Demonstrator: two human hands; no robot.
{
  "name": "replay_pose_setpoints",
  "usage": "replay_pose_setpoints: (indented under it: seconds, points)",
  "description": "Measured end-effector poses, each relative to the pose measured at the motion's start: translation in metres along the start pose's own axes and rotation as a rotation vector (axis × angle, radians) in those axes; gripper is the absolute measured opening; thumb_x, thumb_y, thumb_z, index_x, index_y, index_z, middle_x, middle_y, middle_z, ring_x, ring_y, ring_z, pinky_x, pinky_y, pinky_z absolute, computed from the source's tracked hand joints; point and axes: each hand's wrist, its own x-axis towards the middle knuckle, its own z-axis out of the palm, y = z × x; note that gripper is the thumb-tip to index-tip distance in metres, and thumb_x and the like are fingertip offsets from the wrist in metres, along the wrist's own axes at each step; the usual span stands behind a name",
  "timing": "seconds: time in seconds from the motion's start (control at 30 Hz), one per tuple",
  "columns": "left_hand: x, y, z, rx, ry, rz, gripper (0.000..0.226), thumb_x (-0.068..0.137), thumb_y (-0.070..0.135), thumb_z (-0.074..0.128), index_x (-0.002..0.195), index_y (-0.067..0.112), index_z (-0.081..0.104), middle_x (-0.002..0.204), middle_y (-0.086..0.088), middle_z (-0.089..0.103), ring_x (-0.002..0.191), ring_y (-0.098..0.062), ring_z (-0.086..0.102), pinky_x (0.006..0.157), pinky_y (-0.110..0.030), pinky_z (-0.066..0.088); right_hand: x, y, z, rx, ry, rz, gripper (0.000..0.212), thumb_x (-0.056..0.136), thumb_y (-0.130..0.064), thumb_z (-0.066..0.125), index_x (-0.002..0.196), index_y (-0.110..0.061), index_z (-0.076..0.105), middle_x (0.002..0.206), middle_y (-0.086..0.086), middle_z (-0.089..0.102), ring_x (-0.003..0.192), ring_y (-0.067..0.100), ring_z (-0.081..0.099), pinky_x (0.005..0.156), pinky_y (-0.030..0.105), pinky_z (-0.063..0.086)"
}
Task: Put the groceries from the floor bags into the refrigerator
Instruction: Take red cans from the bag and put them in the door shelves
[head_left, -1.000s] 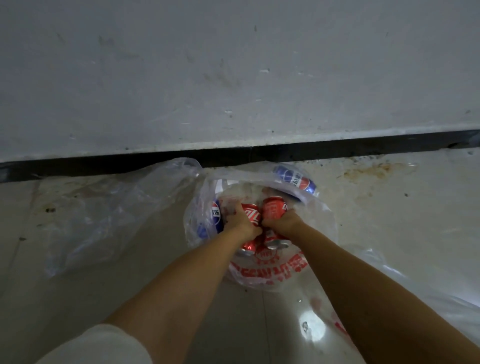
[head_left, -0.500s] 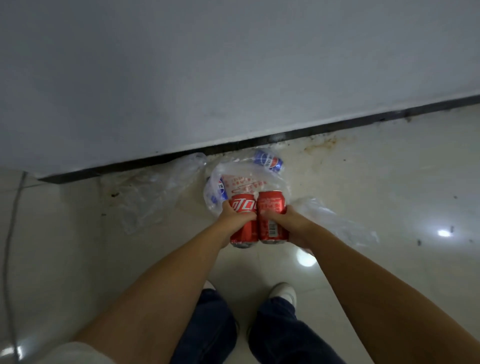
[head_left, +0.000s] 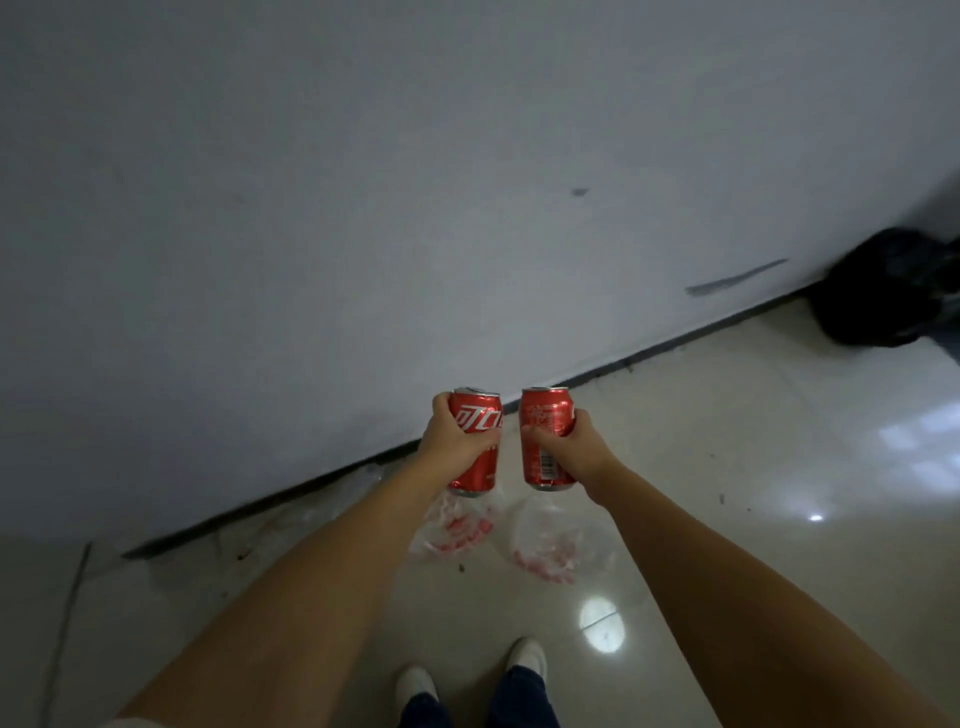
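Note:
My left hand (head_left: 451, 441) is wrapped around a red cola can (head_left: 478, 457), held upright in the air at mid-frame. Just to its right, my right hand (head_left: 571, 447) grips a second red cola can (head_left: 545, 441), also upright. The two cans sit side by side with a small gap between them. Below them on the floor lies a clear plastic bag with red print (head_left: 545, 540), partly hidden by my arms. No refrigerator is in view.
A grey wall (head_left: 415, 208) fills the upper frame, meeting the glossy tiled floor (head_left: 727, 467) along a dark baseboard. A black bag or bundle (head_left: 893, 291) sits against the wall at far right. My white shoes (head_left: 524, 657) stand at the bottom.
I have stood up: both cans rose from bag level to well above the floor and moved slightly apart. The view swung right, and the blue cans are out of sight.

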Motion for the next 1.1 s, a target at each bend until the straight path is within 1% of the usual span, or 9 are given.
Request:
replay_pose_setpoints:
  seconds: [0.1, 0.2, 0.27, 0.4, 0.6, 0.77, 0.9, 0.97, 1.1]
  points:
    - [-0.022, 0.036, -0.005, 0.064, -0.032, 0.115, 0.071, 0.079, 0.018, 0.075, 0.135, 0.017, 0.031, 0.128, -0.007, 0.053, 0.101, -0.019, 0.054, 0.087, -0.031, 0.045, -0.036, -0.018, -0.027, -0.002, 0.109, -0.044, 0.059, 0.079, -0.023, 0.075, 0.125, -0.009, 0.040, 0.111, 0.008, 0.059, 0.100, 0.024, 0.062, 0.086, 0.040, 0.052]
    - [-0.041, 0.065, -0.002, 0.113, -0.117, 0.202, 0.073, 0.079, 0.018, 0.075, 0.137, 0.018, 0.029, 0.131, -0.009, 0.051, 0.112, -0.025, 0.055, 0.094, -0.038, 0.047, -0.074, -0.026, -0.048, 0.027, 0.234, -0.095, 0.061, 0.080, -0.021, 0.074, 0.127, -0.009, 0.038, 0.108, 0.007, 0.058, 0.091, 0.019, 0.061, 0.076, 0.034, 0.050]
    - [-0.056, 0.080, 0.005, 0.147, -0.195, 0.261, 0.074, 0.080, 0.018, 0.074, 0.138, 0.018, 0.027, 0.132, -0.009, 0.050, 0.114, -0.025, 0.053, 0.095, -0.039, 0.045, -0.101, -0.025, -0.060, 0.060, 0.320, -0.103, 0.063, 0.080, -0.021, 0.074, 0.129, -0.010, 0.036, 0.109, 0.007, 0.057, 0.095, 0.021, 0.060, 0.079, 0.035, 0.050]
    - [-0.096, 0.101, 0.029, 0.220, -0.332, 0.387, 0.074, 0.080, 0.018, 0.074, 0.138, 0.018, 0.027, 0.131, -0.008, 0.049, 0.111, -0.022, 0.051, 0.090, -0.035, 0.043, -0.160, -0.007, -0.078, 0.065, 0.527, -0.097, 0.065, 0.078, -0.025, 0.075, 0.129, -0.012, 0.036, 0.111, 0.007, 0.057, 0.103, 0.026, 0.059, 0.088, 0.040, 0.049]
    - [-0.168, 0.112, 0.082, 0.295, -0.504, 0.511, 0.073, 0.079, 0.016, 0.074, 0.136, 0.018, 0.029, 0.129, -0.008, 0.050, 0.107, -0.021, 0.052, 0.096, -0.040, 0.046, -0.256, 0.033, -0.111, 0.122, 0.771, -0.078, 0.062, 0.079, -0.027, 0.075, 0.127, -0.012, 0.039, 0.107, 0.004, 0.056, 0.096, 0.022, 0.056, 0.082, 0.035, 0.045]
    - [-0.245, 0.113, 0.148, 0.376, -0.648, 0.610, 0.076, 0.079, 0.018, 0.075, 0.138, 0.019, 0.027, 0.130, -0.007, 0.048, 0.115, -0.026, 0.051, 0.099, -0.044, 0.044, -0.353, 0.086, -0.148, 0.188, 0.954, -0.054, 0.059, 0.077, -0.030, 0.076, 0.122, -0.013, 0.042, 0.107, 0.004, 0.059, 0.098, 0.023, 0.058, 0.082, 0.034, 0.047]
    - [-0.330, 0.100, 0.219, 0.402, -0.752, 0.730, 0.070, 0.078, 0.017, 0.075, 0.133, 0.017, 0.032, 0.125, -0.008, 0.051, 0.103, -0.022, 0.052, 0.091, -0.038, 0.046, -0.445, 0.146, -0.183, 0.272, 1.092, -0.045, 0.059, 0.072, -0.031, 0.079, 0.118, -0.017, 0.044, 0.110, 0.005, 0.061, 0.099, 0.023, 0.061, 0.086, 0.039, 0.051]
    - [-0.382, 0.085, 0.259, 0.419, -0.810, 0.764, 0.070, 0.078, 0.017, 0.074, 0.133, 0.017, 0.031, 0.120, -0.006, 0.051, 0.100, -0.022, 0.051, 0.086, -0.035, 0.045, -0.498, 0.182, -0.198, 0.304, 1.153, -0.046, 0.054, 0.074, -0.027, 0.078, 0.114, -0.019, 0.043, 0.107, 0.004, 0.060, 0.098, 0.021, 0.060, 0.085, 0.037, 0.049]
    - [-0.495, 0.041, 0.346, 0.438, -0.945, 0.798, 0.067, 0.079, 0.017, 0.074, 0.131, 0.015, 0.032, 0.115, -0.005, 0.050, 0.099, -0.021, 0.050, 0.085, -0.034, 0.043, -0.613, 0.267, -0.230, 0.345, 1.296, 0.038, 0.056, 0.076, -0.023, 0.078, 0.118, -0.011, 0.043, 0.108, 0.006, 0.060, 0.099, 0.022, 0.059, 0.087, 0.037, 0.049]
